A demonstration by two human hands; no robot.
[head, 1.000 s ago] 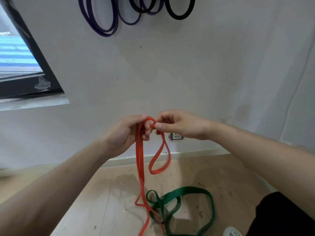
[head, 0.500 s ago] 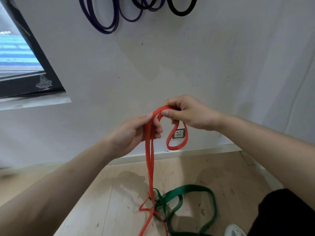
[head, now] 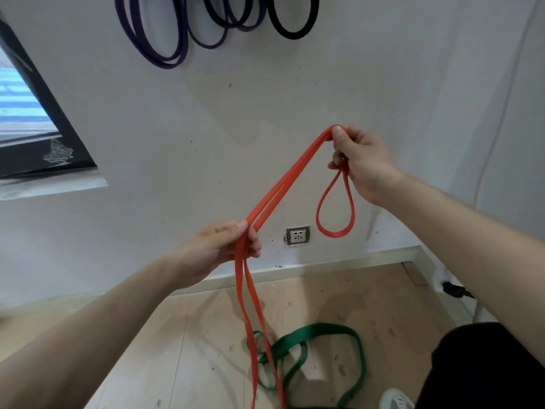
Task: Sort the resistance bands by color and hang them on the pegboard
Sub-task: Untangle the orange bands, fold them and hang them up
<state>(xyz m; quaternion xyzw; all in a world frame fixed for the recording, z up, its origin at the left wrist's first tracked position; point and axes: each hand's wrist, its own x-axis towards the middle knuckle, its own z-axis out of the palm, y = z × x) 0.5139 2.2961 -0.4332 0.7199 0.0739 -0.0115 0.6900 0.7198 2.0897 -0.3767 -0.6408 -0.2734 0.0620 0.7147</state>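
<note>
White wall point(head: 265, 98) ahead, purple bands point(head: 153, 53) and black band point(head: 295, 32) hung above the hands. Right hand point(head: 362, 163) pinches red band point(head: 283, 184) at its fold, small loop dangling below; left hand point(head: 218, 249) grips both strands lower, tail trailing to green band point(head: 324, 330) on floor point(head: 177, 349) beneath. Best gather tail clear of green before lifting

**Inspector:** Upper limbs, as seen?

**Assessor:** The left forearm point(head: 97, 326) and right forearm point(head: 472, 231) are both bare from the frame edge down to the wrist. The left hand point(head: 218, 249) and right hand point(head: 362, 160) are bare too.

**Inspector:** Clothing?

**Assessor:** One black garment point(head: 486, 367) at lower right, plain matte fabric over the leg. I cannot tell whether it is trousers or shorts.

**Inspector:** Footwear?

**Assessor:** One shoe point(head: 395, 399) at the bottom edge, with a pale white-grey rounded toe. The frame cuts it off and the black garment partly covers it.
</note>
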